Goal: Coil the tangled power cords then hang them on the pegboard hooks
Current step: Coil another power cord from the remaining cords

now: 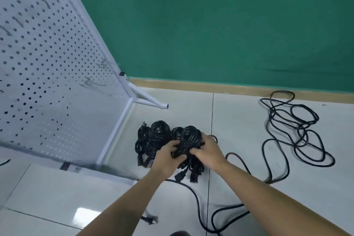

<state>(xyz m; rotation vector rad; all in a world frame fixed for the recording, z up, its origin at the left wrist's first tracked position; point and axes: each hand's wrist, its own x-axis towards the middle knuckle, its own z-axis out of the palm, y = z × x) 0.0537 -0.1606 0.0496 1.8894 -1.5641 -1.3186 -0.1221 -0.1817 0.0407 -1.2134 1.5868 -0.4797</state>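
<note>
Both hands meet over a dark bundle low above the floor (239, 130). The left hand (168, 156) curls its fingers into the near side of the coiled cord (188, 138), and the right hand (207, 150) clamps the far side, thumb over the wraps. Probably this two-sided grip keeps the loops from springing apart. I cannot tell whether the coil rests on the floor or hangs just clear of it.

At far left stands the white pegboard (47, 53), tilted in this view, its metal hooks (90, 82) bare, so nothing is hung yet. Just right of its foot lie the other coiled cords (153, 136), touching the one in hand. They seem gathered there to be near the hooks. Connector ends (179, 175) dangle below the hands, likely left free as the tail of each wrap.

Beneath the forearms a loose cord (199, 205) trails across the tiles, with a plug (150, 219) lying near its left end. Well apart, at right near the green wall (210, 25), a tangled cord (293, 126) sprawls in wide overlapping loops, not yet coiled.
</note>
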